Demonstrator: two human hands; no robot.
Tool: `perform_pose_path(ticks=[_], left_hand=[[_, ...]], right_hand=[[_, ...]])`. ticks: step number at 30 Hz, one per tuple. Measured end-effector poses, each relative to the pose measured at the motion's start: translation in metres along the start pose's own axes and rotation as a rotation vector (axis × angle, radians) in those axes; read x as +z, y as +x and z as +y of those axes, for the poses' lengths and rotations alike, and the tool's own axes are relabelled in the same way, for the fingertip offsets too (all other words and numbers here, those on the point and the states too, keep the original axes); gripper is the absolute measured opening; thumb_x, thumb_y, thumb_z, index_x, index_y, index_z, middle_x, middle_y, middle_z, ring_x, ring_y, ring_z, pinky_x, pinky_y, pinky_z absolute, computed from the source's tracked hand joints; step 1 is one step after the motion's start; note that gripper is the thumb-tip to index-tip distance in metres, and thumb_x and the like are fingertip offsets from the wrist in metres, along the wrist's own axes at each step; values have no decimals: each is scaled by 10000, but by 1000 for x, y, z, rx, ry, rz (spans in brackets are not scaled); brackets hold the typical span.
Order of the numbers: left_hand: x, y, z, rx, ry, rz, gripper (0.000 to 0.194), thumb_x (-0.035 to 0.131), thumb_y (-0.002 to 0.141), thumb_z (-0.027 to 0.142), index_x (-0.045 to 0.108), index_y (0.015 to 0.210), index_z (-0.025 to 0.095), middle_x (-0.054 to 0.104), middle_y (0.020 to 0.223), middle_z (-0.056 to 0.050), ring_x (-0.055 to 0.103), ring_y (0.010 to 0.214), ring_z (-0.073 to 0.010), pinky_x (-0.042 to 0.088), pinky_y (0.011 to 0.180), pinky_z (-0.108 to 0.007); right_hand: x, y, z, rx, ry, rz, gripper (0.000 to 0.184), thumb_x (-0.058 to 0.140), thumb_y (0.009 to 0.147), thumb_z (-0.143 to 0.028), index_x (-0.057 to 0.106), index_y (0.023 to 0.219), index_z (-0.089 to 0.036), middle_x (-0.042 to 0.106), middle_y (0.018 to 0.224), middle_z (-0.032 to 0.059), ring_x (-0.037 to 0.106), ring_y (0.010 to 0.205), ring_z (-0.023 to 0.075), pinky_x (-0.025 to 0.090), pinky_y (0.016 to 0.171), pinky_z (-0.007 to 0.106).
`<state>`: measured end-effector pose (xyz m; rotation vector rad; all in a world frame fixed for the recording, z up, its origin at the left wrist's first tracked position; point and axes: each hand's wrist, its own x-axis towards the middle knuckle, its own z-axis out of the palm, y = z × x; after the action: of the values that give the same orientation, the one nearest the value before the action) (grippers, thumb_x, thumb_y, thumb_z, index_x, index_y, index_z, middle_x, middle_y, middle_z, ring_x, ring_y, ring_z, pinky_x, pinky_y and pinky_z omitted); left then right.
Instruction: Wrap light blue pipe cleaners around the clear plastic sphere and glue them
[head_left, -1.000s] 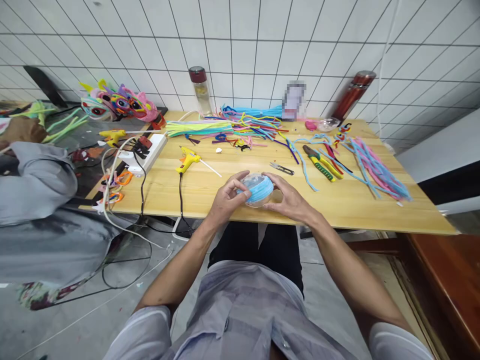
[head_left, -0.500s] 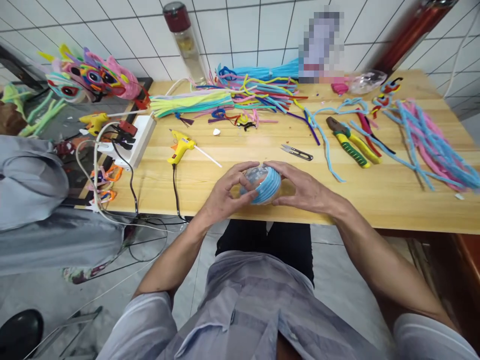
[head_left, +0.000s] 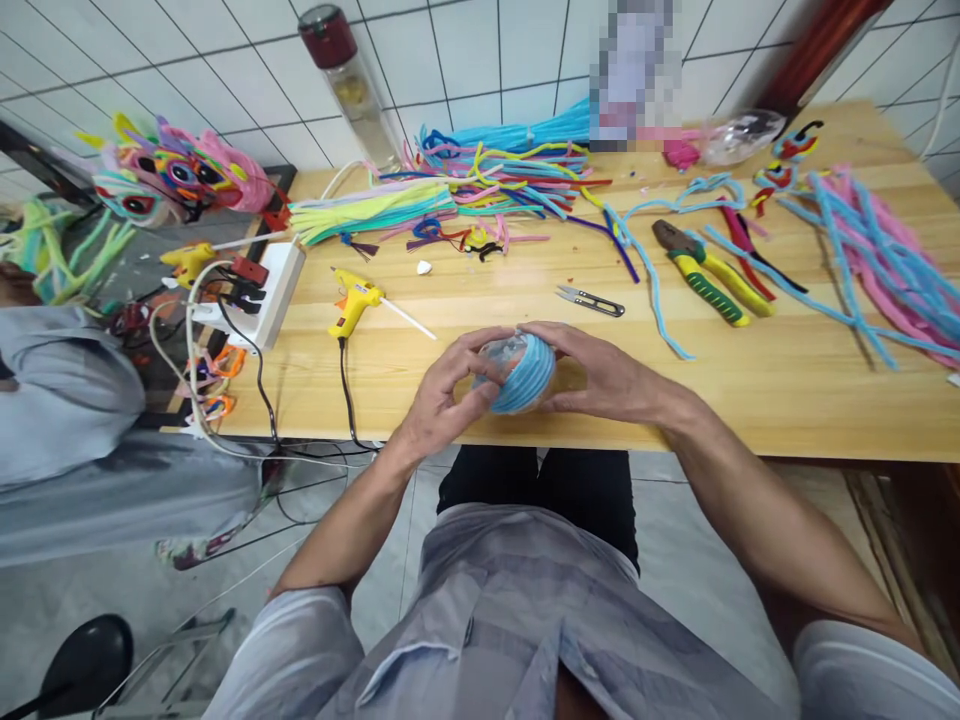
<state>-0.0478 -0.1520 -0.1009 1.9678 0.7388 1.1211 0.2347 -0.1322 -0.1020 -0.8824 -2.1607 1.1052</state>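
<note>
A clear plastic ball (head_left: 520,372) partly wrapped in light blue pipe cleaner sits between both my hands, just above the near edge of the wooden table (head_left: 787,400). My left hand (head_left: 444,394) grips its left side with curled fingers. My right hand (head_left: 600,376) cups its right side, thumb and fingers closed round it. A yellow glue gun (head_left: 354,300) lies to the left of my hands, and small snips (head_left: 591,299) lie just beyond them.
Piles of coloured pipe cleaners (head_left: 480,195) cover the back of the table, more pink and blue ones (head_left: 885,260) at the right. Green-yellow pliers (head_left: 701,273), a power strip (head_left: 274,290) with cables and a bottle (head_left: 352,80) are there. Another person's grey sleeve (head_left: 60,390) is at left.
The ball has been turned in my hands, so the blue wrapping now faces more to the front. The view has tilted down and closer to the table.
</note>
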Motion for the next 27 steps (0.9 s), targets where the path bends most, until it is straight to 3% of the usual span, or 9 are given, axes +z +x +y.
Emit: perform_pose_path(ticks=[10,15,21,27], left_hand=[[-1,1,-6,-10,-2,-13,166,810,970,335,685,1048,256,656,1584,-118,601,1516,-294,484,1262,-574],[5,1,-6,-67,-23,10,197,759,1003,415,657,1006,246,670,1564,-138,606,1514,-305,476,1268,-598],[12,4,-5,-119,-109,55,219,736,1022,447,660,1025,242,636,1605,-137,574,1543,-316,433,1295,-598],[23,1,-4,-175,-138,104,273,725,1020,488,646,1021,227,664,1571,-150,618,1490,-321,489,1235,-560]], right_hand=[[-1,3,0,27,35,1,939,896,854,-424,474,1692,-393,552,1713,68,593,1508,385,596,1152,573],[3,1,-1,44,7,43,952,916,829,-425,490,1679,-391,548,1718,63,588,1515,393,596,1164,583],[15,-9,-1,70,-13,134,947,897,860,-397,452,1694,-348,539,1706,127,591,1508,368,582,1176,595],[25,-16,-6,90,-29,195,924,888,876,-391,447,1687,-342,529,1706,137,572,1523,367,586,1165,593]])
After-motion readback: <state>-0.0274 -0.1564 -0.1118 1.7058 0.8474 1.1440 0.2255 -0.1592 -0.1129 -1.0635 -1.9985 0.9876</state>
